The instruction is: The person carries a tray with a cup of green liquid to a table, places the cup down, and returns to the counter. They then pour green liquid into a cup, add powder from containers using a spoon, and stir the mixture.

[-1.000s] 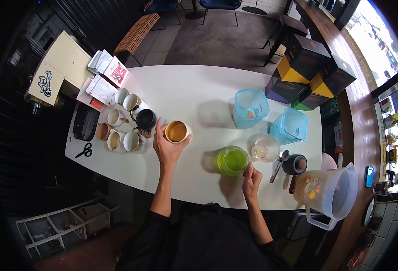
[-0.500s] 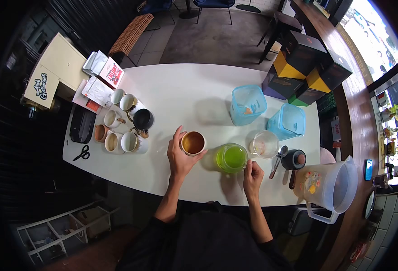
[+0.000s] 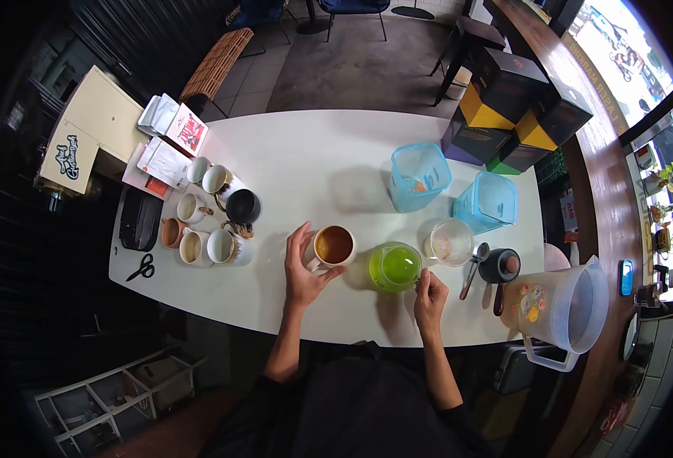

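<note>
A pale mug [image 3: 334,246] with brown liquid inside stands on the white table, its handle facing my left hand. My left hand [image 3: 303,278] is beside the mug, fingers spread along its left side and thumb stretched past the handle. Whether the thumb touches the mug is hard to see. My right hand [image 3: 431,303] grips the handle of a clear glass jug [image 3: 395,267] holding bright green liquid. The jug is upright, just right of the mug. Behind it stands a clear round container [image 3: 450,243] with a little residue.
Several mugs [image 3: 219,246] cluster at the left, near black scissors [image 3: 142,267] and coffee bags [image 3: 166,160]. Two blue containers [image 3: 420,179] stand at the back right. A spoon [image 3: 474,271], a dark pot [image 3: 498,267] and a large plastic pitcher [image 3: 550,309] are to the right.
The mug sits slightly farther right and its handle now shows. My left hand's fingers have loosened from around it. My right hand still holds the jug in nearly the same place.
</note>
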Action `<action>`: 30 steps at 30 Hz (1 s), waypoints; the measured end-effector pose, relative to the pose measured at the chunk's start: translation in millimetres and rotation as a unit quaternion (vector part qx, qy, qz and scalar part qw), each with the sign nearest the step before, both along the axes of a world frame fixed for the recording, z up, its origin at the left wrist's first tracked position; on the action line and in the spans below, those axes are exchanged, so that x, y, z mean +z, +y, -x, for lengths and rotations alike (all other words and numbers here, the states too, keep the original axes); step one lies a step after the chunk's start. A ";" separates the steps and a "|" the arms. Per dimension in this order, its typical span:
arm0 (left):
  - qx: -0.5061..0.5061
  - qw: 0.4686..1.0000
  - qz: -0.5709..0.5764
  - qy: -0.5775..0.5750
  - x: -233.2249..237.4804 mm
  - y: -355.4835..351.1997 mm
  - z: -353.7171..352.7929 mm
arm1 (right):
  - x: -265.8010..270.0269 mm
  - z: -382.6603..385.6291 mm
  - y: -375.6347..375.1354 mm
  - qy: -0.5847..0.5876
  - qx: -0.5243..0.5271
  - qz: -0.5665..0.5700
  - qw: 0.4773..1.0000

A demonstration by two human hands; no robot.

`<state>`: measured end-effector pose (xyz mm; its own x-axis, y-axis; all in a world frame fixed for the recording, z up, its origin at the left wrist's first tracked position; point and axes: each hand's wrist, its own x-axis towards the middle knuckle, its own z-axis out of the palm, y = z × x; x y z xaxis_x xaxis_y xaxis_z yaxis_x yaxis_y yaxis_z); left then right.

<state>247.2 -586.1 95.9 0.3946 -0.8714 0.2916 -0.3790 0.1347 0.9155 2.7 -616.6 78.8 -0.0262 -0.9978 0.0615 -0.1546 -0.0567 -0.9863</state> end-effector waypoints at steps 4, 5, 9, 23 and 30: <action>0.034 0.999 0.007 0.007 0.9 8.6 -13.7 | 4.0 -4.9 0.0 -0.008 -0.009 0.003 1.000; 0.021 1.000 -0.010 0.008 0.2 11.7 -18.6 | 5.1 -6.5 0.3 -0.010 -0.017 0.005 1.000; -0.012 0.996 -0.063 -0.065 8.4 15.3 -20.3 | 7.7 -7.3 0.4 0.019 -0.019 0.011 1.000; -0.022 0.997 -0.049 -0.057 5.9 -16.3 4.8 | 6.9 -5.1 -0.6 0.022 -0.006 0.013 1.000; -0.028 0.995 -0.057 -0.074 6.7 -31.9 7.3 | 61.1 27.4 -4.1 0.252 -0.085 0.291 0.919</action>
<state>240.0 -618.0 102.6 0.3049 -0.9214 0.2410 -0.5051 0.0581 0.8611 -24.7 -620.7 139.9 -0.0002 -0.7768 0.6298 -0.6388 -0.4844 -0.5977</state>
